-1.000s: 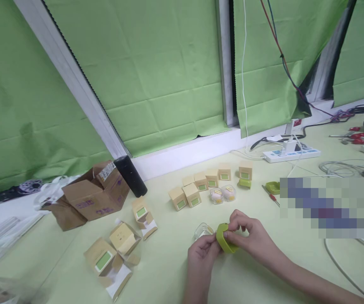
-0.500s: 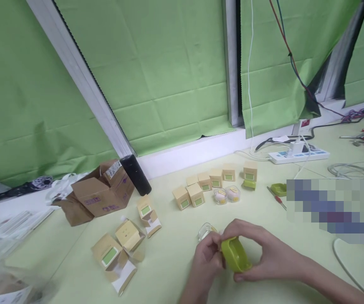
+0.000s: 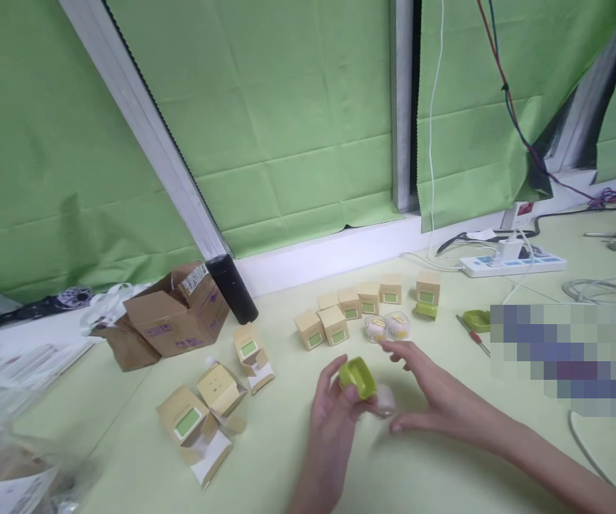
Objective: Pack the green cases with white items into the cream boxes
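My left hand (image 3: 338,403) grips a small green plastic tray (image 3: 357,377) between thumb and fingers. Just right of that tray is a pale pinkish item (image 3: 384,401), blurred; whether my left hand holds it too is unclear. My right hand (image 3: 412,389) is apart from the tray, its thumb and fingers spread with nothing between them. Beyond my hands, two clear-cased pink and yellow items (image 3: 387,327) lie side by side. Several small tan boxes (image 3: 333,325) stand behind and left of these. Another green piece (image 3: 426,310) rests against a tan box (image 3: 428,287).
At the left are opened tan boxes (image 3: 187,421), a brown carton (image 3: 173,321) and a black cylinder (image 3: 231,288). Toward the right lie a green tray (image 3: 477,320), a red-handled screwdriver (image 3: 473,335) and a white power strip (image 3: 514,264). Part of the right side is pixelated.
My right hand has let go of the green tray and opened. My left hand now holds the tray farther left and higher. The view has shifted slightly.
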`<action>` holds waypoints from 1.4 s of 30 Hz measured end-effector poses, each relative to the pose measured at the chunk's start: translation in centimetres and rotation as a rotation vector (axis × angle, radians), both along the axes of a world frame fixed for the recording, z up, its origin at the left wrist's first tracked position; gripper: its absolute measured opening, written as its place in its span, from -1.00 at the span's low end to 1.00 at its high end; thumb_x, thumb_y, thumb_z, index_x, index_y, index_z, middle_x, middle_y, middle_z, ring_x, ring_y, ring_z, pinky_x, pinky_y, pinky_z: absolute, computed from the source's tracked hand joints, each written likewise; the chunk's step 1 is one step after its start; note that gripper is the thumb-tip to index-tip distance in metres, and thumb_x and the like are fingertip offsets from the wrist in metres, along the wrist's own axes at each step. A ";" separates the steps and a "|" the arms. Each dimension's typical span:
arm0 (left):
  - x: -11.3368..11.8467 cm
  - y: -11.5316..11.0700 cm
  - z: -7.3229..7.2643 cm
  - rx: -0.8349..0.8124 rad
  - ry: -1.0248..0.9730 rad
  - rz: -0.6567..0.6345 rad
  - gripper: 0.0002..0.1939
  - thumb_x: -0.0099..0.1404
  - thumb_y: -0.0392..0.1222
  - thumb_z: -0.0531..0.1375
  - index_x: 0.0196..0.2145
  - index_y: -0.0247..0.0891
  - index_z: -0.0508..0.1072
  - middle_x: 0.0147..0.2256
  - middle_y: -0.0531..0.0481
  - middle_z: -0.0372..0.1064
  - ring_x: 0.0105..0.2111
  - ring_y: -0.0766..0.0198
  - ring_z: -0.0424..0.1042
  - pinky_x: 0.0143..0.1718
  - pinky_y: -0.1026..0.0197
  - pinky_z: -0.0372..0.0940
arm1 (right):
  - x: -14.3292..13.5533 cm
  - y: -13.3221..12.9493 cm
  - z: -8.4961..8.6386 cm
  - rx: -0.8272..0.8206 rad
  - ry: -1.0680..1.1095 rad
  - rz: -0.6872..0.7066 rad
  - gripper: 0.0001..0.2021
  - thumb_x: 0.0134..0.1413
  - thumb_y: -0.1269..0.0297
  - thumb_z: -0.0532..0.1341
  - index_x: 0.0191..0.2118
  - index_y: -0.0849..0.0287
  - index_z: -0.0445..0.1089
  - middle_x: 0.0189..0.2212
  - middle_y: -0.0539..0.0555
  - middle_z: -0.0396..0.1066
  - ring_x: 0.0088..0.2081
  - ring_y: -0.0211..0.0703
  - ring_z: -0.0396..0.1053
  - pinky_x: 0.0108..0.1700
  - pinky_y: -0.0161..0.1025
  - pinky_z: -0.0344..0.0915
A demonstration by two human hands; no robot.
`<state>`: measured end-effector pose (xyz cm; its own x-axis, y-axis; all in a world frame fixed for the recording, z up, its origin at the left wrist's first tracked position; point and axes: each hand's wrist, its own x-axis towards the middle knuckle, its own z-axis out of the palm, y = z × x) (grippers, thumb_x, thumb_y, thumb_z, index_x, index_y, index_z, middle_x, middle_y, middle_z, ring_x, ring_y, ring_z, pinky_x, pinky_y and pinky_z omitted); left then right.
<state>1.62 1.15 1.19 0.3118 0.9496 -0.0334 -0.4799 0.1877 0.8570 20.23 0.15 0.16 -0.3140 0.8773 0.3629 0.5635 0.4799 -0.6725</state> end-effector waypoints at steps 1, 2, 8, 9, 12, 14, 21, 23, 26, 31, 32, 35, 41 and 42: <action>-0.2 0.0 0.4 0.002 -0.027 0.033 -0.57 0.12 -0.05 0.25 -0.08 -0.22 0.33 -0.25 -0.07 0.38 -0.37 0.27 0.38 -0.28 0.19 0.23 | 0.1 0.3 -0.3 -0.029 -0.057 0.007 -0.22 -0.24 0.05 0.37 0.14 0.04 0.08 0.02 0.17 0.23 0.00 0.09 0.23 -0.04 0.00 0.25; -0.3 0.1 0.7 0.002 -0.051 0.048 -0.62 0.16 -0.04 0.22 -0.09 -0.24 0.34 -0.23 -0.09 0.38 -0.36 0.27 0.38 -0.27 0.19 0.23 | 0.1 0.5 -0.6 -0.060 -0.103 0.020 -0.35 -0.21 0.06 0.36 0.05 0.06 0.21 -0.08 0.14 0.31 -0.05 0.08 0.27 -0.08 -0.02 0.26; 0.0 0.1 0.4 -0.037 -0.055 0.036 -0.51 0.17 -0.10 0.22 0.03 -0.26 0.24 -0.18 -0.13 0.39 -0.28 0.22 0.41 -0.16 0.15 0.23 | -0.2 0.5 0.4 -0.156 0.111 -0.031 -0.76 0.05 0.27 0.18 -0.12 0.09 0.29 -0.27 0.04 0.39 -0.26 -0.14 0.36 -0.21 -0.19 0.34; 0.1 0.1 0.1 -0.053 -0.035 0.046 -0.47 0.16 -0.09 0.23 0.06 -0.26 0.22 -0.19 -0.13 0.39 -0.29 0.22 0.42 -0.15 0.14 0.23 | 0.0 0.4 0.7 -0.119 0.171 -0.055 -0.71 0.07 0.25 0.18 -0.06 0.07 0.25 -0.23 0.05 0.38 -0.23 -0.14 0.36 -0.18 -0.19 0.34; 0.6 0.2 -0.9 -0.077 0.046 0.003 -0.41 0.16 0.01 0.20 0.08 -0.29 0.20 -0.29 -0.10 0.40 -0.41 0.25 0.42 -0.27 0.15 0.27 | 0.8 0.0 1.2 0.061 0.214 -0.053 -0.63 0.05 0.22 0.22 0.00 0.01 0.21 -0.17 0.08 0.34 -0.13 -0.08 0.34 -0.11 -0.14 0.32; 1.0 0.2 -1.6 -0.082 0.076 -0.079 -0.38 0.14 0.14 0.16 0.03 -0.33 0.25 -0.35 -0.10 0.38 -0.49 0.26 0.40 -0.41 0.18 0.28 | 1.0 -0.5 1.1 0.171 0.157 -0.001 -0.65 -0.02 0.24 0.27 -0.07 0.00 0.28 -0.18 0.09 0.33 -0.11 -0.03 0.32 -0.10 -0.13 0.32; 1.6 -0.9 -1.6 -0.206 -0.004 -0.376 -0.40 0.23 0.19 0.00 0.11 -0.21 0.16 -0.46 0.02 0.30 -0.59 0.35 0.32 -0.55 0.26 0.25 | -0.5 -1.6 0.5 0.397 0.084 0.106 -0.58 0.01 0.31 0.26 0.01 -0.05 0.21 -0.20 0.10 0.36 -0.18 -0.07 0.36 -0.20 -0.18 0.35; 1.6 -1.1 -1.3 -0.254 -0.040 -0.415 -0.43 0.25 0.16 -0.02 0.14 -0.14 0.10 -0.44 0.05 0.29 -0.59 0.37 0.31 -0.53 0.26 0.25 | -0.8 -1.5 0.6 0.422 -0.041 0.034 -0.68 0.00 0.27 0.26 -0.07 -0.03 0.31 -0.25 0.10 0.39 -0.24 -0.07 0.38 -0.26 -0.18 0.34; 1.9 -1.1 -1.3 -0.287 -0.050 -0.415 -0.45 0.25 0.20 -0.05 0.02 -0.24 0.25 -0.53 0.11 0.23 -0.69 0.42 0.20 -0.61 0.30 0.17 | -0.9 -1.2 0.6 0.420 -0.164 -0.012 -0.69 -0.03 0.16 0.28 -0.11 0.01 0.36 -0.24 0.12 0.43 -0.22 -0.03 0.38 -0.22 -0.12 0.34; 2.4 -1.3 -2.6 -0.328 0.047 -0.424 -0.39 0.20 0.33 -0.16 -0.37 -0.28 0.33 -0.76 0.22 -0.02 -0.80 0.42 -0.03 -0.73 0.31 -0.06 | -1.2 -1.4 0.4 0.410 -0.198 0.149 -0.47 -0.02 0.15 0.29 0.09 0.05 0.18 -0.16 0.12 0.44 -0.12 -0.04 0.37 -0.13 -0.14 0.32; 2.5 -1.3 -2.8 -0.344 0.059 -0.418 -0.42 0.19 0.33 -0.14 -0.42 -0.26 0.30 -0.77 0.22 -0.04 -0.80 0.42 -0.05 -0.73 0.31 -0.09 | -1.4 -1.5 0.5 0.410 -0.185 0.157 -0.48 0.00 0.20 0.28 0.10 0.05 0.16 -0.15 0.12 0.43 -0.13 -0.06 0.37 -0.14 -0.15 0.33; 2.6 -1.6 -3.5 -0.399 -0.013 -0.322 -0.50 0.16 0.31 -0.05 -0.45 -0.23 0.23 -0.69 0.20 0.03 -0.72 0.44 0.00 -0.67 0.33 -0.10 | -2.1 -2.0 0.7 0.402 -0.141 0.133 -0.60 0.05 0.34 0.21 0.04 0.06 0.21 -0.18 0.13 0.43 -0.17 -0.09 0.39 -0.18 -0.19 0.34; 3.0 -2.0 -4.0 -0.458 0.007 -0.312 -0.47 0.08 0.39 -0.04 -0.50 -0.18 0.15 -0.70 0.22 -0.04 -0.72 0.45 -0.10 -0.65 0.32 -0.18 | -2.9 -2.3 1.0 0.328 -0.053 0.076 -0.66 -0.02 0.45 0.15 -0.06 0.09 0.30 -0.33 0.11 0.42 -0.32 -0.13 0.40 -0.32 -0.24 0.37; 3.0 -2.0 -3.8 -0.454 0.014 -0.302 -0.47 0.08 0.40 -0.04 -0.51 -0.18 0.14 -0.70 0.22 -0.06 -0.72 0.45 -0.12 -0.65 0.32 -0.19 | -2.8 -2.3 1.0 0.332 -0.064 0.095 -0.65 0.00 0.43 0.15 -0.04 0.08 0.30 -0.31 0.11 0.43 -0.29 -0.12 0.40 -0.29 -0.23 0.37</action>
